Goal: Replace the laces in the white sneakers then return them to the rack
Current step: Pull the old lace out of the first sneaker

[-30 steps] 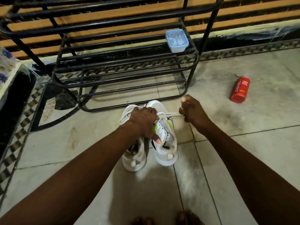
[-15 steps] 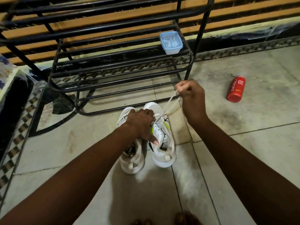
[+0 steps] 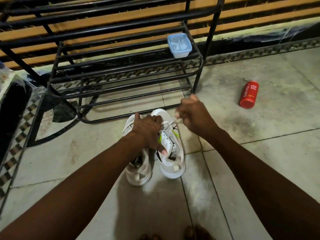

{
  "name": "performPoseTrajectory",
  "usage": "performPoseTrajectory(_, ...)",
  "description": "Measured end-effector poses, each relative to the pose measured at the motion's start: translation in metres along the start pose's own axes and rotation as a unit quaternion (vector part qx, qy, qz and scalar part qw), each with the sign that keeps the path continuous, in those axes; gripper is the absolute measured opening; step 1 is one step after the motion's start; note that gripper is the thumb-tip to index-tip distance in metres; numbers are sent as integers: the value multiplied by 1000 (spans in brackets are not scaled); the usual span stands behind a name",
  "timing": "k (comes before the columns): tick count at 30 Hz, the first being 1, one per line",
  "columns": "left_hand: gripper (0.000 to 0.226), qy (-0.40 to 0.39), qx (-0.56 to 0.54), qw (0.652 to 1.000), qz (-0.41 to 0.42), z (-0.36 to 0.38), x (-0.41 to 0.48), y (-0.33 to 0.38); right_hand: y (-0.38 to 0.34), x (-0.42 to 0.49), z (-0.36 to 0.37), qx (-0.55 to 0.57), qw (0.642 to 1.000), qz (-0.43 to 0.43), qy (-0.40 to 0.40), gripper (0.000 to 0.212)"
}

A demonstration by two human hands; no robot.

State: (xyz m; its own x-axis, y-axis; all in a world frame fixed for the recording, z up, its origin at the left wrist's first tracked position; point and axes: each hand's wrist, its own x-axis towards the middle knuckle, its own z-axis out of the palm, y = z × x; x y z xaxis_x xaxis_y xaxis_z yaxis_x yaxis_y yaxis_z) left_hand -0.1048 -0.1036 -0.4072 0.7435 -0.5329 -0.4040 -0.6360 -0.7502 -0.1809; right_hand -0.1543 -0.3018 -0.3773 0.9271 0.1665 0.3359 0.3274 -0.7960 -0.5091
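Two white sneakers stand side by side on the floor, toes toward the black metal rack point(image 3: 124, 87). The right sneaker point(image 3: 173, 153) has yellow-green accents; the left sneaker point(image 3: 138, 168) is partly under my forearm. My left hand point(image 3: 149, 132) lies across the laced fronts of both shoes and grips the right one, thumb down its inner side. My right hand point(image 3: 194, 115) is closed on a white lace point(image 3: 173, 121) that runs from the right sneaker's upper eyelets. The lace's free end is hidden in my fist.
A pale blue lidded plastic box point(image 3: 179, 45) sits on the rack's middle shelf at the right. A red bottle point(image 3: 249, 94) lies on the tiled floor to the right. A patterned tile border and a dark fixture run along the left. My toes point(image 3: 194, 233) show at the bottom edge.
My right hand, raised toward the rack half a second ago with the lace stretched long, has come back down close to the right sneaker. My left hand has stayed on the shoes.
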Motion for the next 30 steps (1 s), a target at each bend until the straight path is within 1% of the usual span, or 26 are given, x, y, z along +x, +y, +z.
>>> performPoseTrajectory(1,142,5,-1,1000,1,1,0,0,-5,6,-6,49,996,22,65,9)
performPoseTrajectory(2,140,10,-2,1000,2,1,0,-1,-11,10,-10,92,989,42,105,9)
performPoseTrajectory(4,138,11,-5,1000,1,1,0,-1,-23,13,-8,183,972,85,120,7)
performPoseTrajectory(5,138,8,-7,1000,0,1,0,-1,-27,10,-4,249,954,116,117,9)
performPoseTrajectory(6,139,6,-8,1000,-2,1,-1,-2,-30,6,1,338,922,154,110,11)
performPoseTrajectory(8,140,7,-8,1000,-11,2,-3,-3,-28,-5,10,520,820,221,94,9)
performPoseTrajectory(9,141,11,-13,1000,-18,3,-4,-4,-24,-10,15,565,784,241,89,9)
performPoseTrajectory(10,143,15,-20,999,-25,4,-5,-5,-18,-12,17,567,779,253,89,10)
performPoseTrajectory(11,146,16,-27,999,-29,6,-6,-6,-11,-13,19,539,797,256,91,13)
performPoseTrajectory(13,153,7,-36,999,-28,6,-6,-6,-1,-11,18,445,863,226,81,16)
performPoseTrajectory(15,155,1,-42,999,-26,5,-4,-5,2,-9,15,335,928,160,37,16)
performPoseTrajectory(16,155,1,-43,999,-27,4,-3,-4,2,-7,14,258,958,122,10,15)
performPoseTrajectory(17,155,0,-40,999,-27,3,-2,-4,-1,-5,13,180,981,78,-10,14)
performPoseTrajectory(18,154,-5,-36,999,-26,2,-2,-3,-4,-2,12,118,992,34,-18,15)
performPoseTrajectory(19,154,-11,-34,999,-27,2,-2,-3,-8,3,12,81,997,-3,-16,17)
performPoseTrajectory(21,154,-22,-34,999,-31,2,-2,-3,-16,12,8,47,998,-43,-1,13)
performPoseTrajectory(22,154,-29,-35,998,-33,1,-2,-4,-17,14,8,14,998,-58,-4,8)
performPoseTrajectory(23,154,-36,-36,998,-35,1,-2,-4,-15,13,8,-43,996,-74,-21,5)
performPoseTrajectory(24,154,-39,-36,998,-35,0,-2,-4,-12,11,6,-118,987,-85,-64,14)
performPoseTrajectory(25,154,-39,-35,998,-34,0,-2,-4,-7,7,4,-186,969,-93,-130,21)
performPoseTrajectory(26,154,-38,-35,998,-33,0,-2,-4,-4,4,1,-242,946,-85,-200,24)
performPoseTrajectory(27,154,-37,-35,998,-33,0,-2,-4,-1,1,0,-278,926,-81,-244,23)
performPoseTrajectory(28,154,-37,-37,998,-33,0,-2,-5,1,-1,-1,-291,919,-82,-255,21)
performPoseTrajectory(29,153,-37,-39,998,-33,1,-1,-4,3,-2,0,-273,931,-85,-227,19)
performPoseTrajectory(30,153,-35,-39,998,-33,1,-1,-5,2,-2,0,-230,954,-73,-176,16)
